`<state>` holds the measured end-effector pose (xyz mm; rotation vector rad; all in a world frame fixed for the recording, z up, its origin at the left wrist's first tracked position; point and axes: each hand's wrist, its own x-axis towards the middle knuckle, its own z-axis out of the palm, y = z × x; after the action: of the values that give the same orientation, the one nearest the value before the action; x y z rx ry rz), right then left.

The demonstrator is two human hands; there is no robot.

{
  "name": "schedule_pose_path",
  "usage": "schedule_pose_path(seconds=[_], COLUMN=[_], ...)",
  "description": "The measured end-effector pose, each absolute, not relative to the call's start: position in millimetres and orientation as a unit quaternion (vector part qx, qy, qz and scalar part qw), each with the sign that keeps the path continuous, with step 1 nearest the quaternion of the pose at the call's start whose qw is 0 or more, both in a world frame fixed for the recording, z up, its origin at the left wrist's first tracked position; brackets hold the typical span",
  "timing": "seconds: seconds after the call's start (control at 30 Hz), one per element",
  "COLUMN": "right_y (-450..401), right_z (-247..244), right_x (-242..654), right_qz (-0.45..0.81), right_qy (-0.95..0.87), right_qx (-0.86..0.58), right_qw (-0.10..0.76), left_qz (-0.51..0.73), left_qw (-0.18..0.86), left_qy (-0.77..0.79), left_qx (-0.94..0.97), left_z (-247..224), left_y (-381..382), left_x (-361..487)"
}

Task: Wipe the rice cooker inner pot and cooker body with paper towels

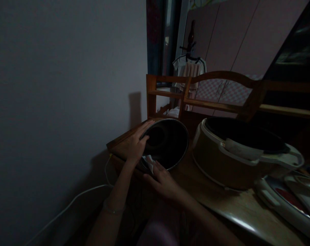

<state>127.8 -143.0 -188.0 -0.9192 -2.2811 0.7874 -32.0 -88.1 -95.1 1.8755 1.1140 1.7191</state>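
Note:
A dark round inner cooking pot is tipped on the desk with its mouth toward me. My left hand grips its left rim, thumb inside and fingers around the outside. At the lower left rim, my right hand presses a crumpled white tissue against the edge. Part of the tissue is hidden beneath the right fingers. To the right stands the cooker body, its top uncovered and its inside dark. The cooker lid seems to lie on the desk at the far right, partly cut off.
The wooden desk has a shelf rail along its back. A pale wall rises close on the left. A white cord hangs beside the desk. Clothes hang behind, before a pink wardrobe.

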Motion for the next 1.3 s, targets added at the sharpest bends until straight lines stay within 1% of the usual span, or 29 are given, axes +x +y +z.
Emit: schedule_pose_path(seconds=[0.2,0.57,0.7,0.8,1.03,1.17,1.3], right_y=[-142,-137,-137,-138,-137,-137,-137], right_z=[-188,-206,-206,-200,-185,-184,-190], right_x=[126,118,115,109,97,107,123], right_qz=[0.303,0.223,0.237,0.247,0.298,0.288,0.24], right_qy=[-0.837,-0.857,-0.85,-0.854,-0.834,-0.847,-0.871], right_qx=[-0.355,-0.343,-0.359,-0.339,-0.295,-0.297,-0.31], right_qw=[0.286,0.313,0.304,0.307,0.358,0.333,0.295], left_qz=[0.608,0.604,0.607,0.609,0.603,0.612,0.615], left_qw=[0.177,0.185,0.178,0.178,0.175,0.167,0.173], left_qy=[0.395,0.386,0.389,0.388,0.388,0.395,0.394], left_qx=[0.666,0.673,0.67,0.669,0.675,0.665,0.66], left_z=[-97,-94,-93,-93,-95,-96,-98], left_y=[-86,-91,-89,-88,-89,-87,-87], left_x=[-34,-32,-32,-32,-32,-34,-36])
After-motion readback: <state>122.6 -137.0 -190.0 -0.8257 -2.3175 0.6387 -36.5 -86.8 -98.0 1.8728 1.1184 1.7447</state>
